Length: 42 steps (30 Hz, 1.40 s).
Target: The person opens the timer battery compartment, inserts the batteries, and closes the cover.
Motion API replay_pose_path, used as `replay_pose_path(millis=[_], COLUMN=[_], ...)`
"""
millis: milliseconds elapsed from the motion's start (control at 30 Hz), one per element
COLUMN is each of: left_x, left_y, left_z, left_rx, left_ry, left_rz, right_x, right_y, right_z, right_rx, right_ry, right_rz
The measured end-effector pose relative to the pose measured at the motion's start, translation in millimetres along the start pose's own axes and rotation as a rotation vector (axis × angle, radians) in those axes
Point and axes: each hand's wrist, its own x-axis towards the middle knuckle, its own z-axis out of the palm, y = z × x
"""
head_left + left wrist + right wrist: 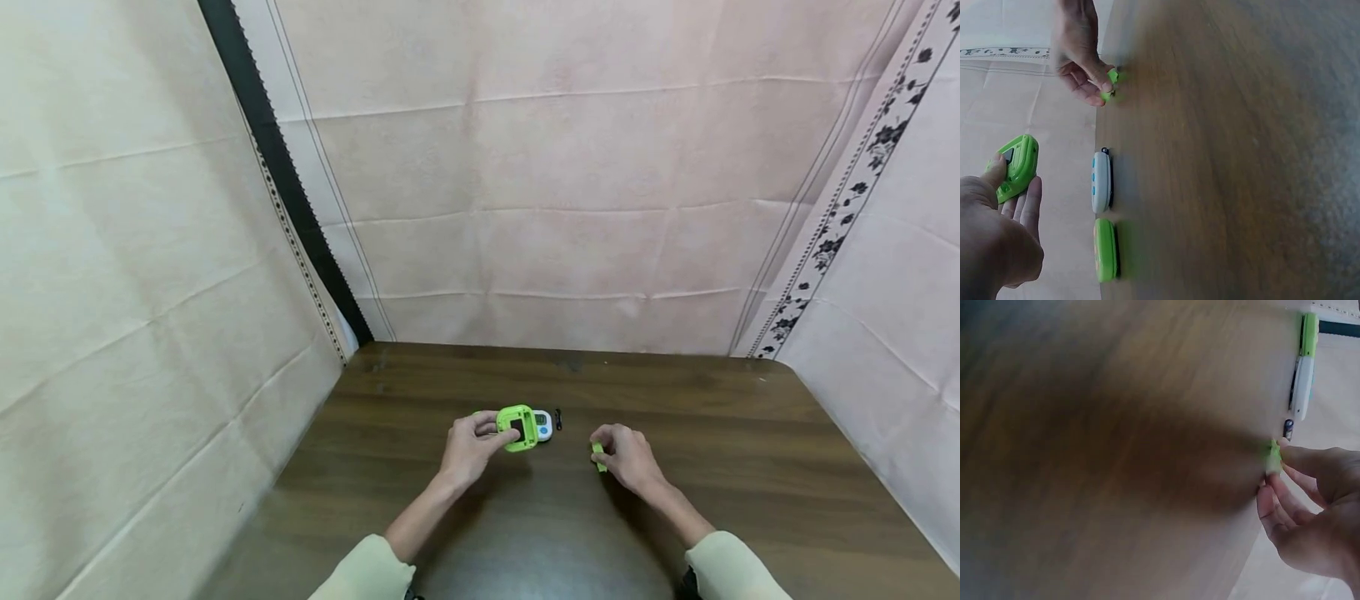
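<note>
My left hand (468,450) grips a lime-green pocket device (517,427) with a dark square and a recessed end, raised above the table. In the left wrist view its thumb lies on the device (1019,165) face and the fingers are beneath. My right hand (630,457) pinches a small flat lime-green piece (1274,456) between thumb and fingertips, close to the tabletop. A white device (1102,181) with blue buttons lies on the table, partly behind the held one in the head view. Beside it lies a second green device (1105,250), mostly hidden by my left hand in the head view.
A small dark object (558,418), seemingly cylindrical in the right wrist view, lies right of the white device. The brown wooden table (675,392) meets hanging pale cloth (562,208) at its back and sides.
</note>
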Motion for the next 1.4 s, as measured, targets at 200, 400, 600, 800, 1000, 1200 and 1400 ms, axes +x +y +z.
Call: replay_pose_path(millis=[200, 400, 600, 800, 1000, 1200, 1400], left_x=[-2.0, 0.9, 1.9, 2.6, 2.3, 2.8, 1.8], left_y=[2.4, -0.3, 0.2, -2.3, -3.3, -4.1, -6.4], left_z=[-3.1, -5.2, -5.8, -5.1, -5.3, -4.7, -2.0], left_rx=[-0.011, 0.003, 0.005, 0.006, -0.002, -0.045, -0.047], left_ry=[-0.002, -0.001, 0.001, 0.001, 0.001, -0.003, 0.006], left_rz=[-0.016, -0.037, -0.041, -0.04, -0.039, -0.026, -0.028], right_x=[4.6, 28.4, 55.3, 67.7, 69.8, 70.8, 67.0], right_y=[5, -1, -10, -13, -14, -15, -14], right_z=[-1, 8, 25, 37, 43, 45, 43], right_rx=[0.011, 0.042, 0.116, 0.163, 0.174, 0.138, 0.131], right_ry=[0.027, 0.06, 0.005, 0.028, 0.008, 0.031, 0.063], right_rz=[0.016, 0.01, 0.058, 0.17, 0.216, 0.224, 0.204])
